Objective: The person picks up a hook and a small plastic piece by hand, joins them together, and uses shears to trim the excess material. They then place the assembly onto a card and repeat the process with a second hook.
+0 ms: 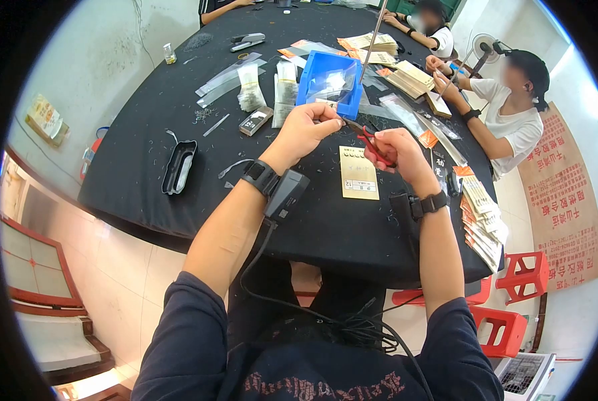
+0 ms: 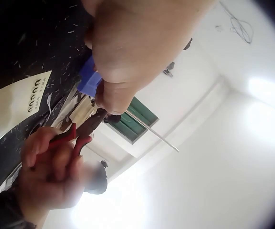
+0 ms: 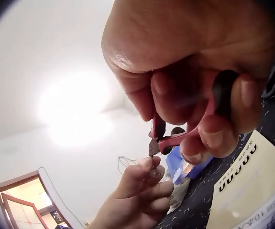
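My right hand (image 1: 402, 152) grips red-handled pliers (image 1: 367, 142), its fingers curled round both handles. In the right wrist view the short metal nose of the pliers (image 3: 153, 147) points at the left fingertips. My left hand (image 1: 307, 134) pinches a tiny dark piece between thumb and forefinger, right at the tip of the pliers. The fingertips mostly hide that piece, and I cannot tell its kind. Below the hands a cream card (image 1: 359, 182) with a row of black curved shapes along its top lies on the black tablecloth.
Beyond the hands stands a blue bin (image 1: 306, 90) with clear plastic bags (image 1: 332, 81) in it. A black case (image 1: 180, 167), a small box (image 1: 256, 121) and a stapler (image 1: 247, 41) lie leftward. Stacked cards (image 1: 479, 210) lie at the right edge. Another person (image 1: 519, 123) sits at right.
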Demonstrator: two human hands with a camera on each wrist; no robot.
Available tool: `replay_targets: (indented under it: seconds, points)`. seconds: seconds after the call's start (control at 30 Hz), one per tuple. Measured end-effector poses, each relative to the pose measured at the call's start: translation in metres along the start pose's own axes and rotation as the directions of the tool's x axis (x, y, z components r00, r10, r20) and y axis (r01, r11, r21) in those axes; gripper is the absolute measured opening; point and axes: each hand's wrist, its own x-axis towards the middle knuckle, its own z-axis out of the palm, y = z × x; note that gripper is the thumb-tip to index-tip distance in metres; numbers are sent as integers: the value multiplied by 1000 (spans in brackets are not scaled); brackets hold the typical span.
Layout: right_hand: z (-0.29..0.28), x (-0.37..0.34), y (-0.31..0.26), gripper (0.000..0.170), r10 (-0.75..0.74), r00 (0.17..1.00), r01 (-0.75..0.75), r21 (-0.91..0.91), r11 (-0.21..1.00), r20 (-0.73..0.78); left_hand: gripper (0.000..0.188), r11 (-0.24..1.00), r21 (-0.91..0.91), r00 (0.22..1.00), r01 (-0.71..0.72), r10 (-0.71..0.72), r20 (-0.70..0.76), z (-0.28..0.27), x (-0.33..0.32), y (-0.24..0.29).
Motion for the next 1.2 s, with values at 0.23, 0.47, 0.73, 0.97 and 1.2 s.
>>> replay_targets:
  seconds: [0.23,0.47,0.73,0.97,1.2]
  points:
    - [3,-1,0,40,124,992,-121,92,988,-20,6,1000,-5,1000,15,-15,-4,0,0,-1]
    - [2,-2,2,39,161,986,-166,181,969,45,6,1000,10,1000,25,-25,3,-1,-2,1]
    - [-2,2,6,39,166,975,-199,258,945,145,5,999,34,1000,12,-12,-3,-1,0,-3]
    - [-2,2,6,39,192,970,-231,313,921,151,6,997,64,999,34,-33,-17,-1,-1,-1]
    - [-8,-2,-6,34,-34,999,33,-40,999,-18,7,1000,29,1000,8,-7,-29,2,-1,4]
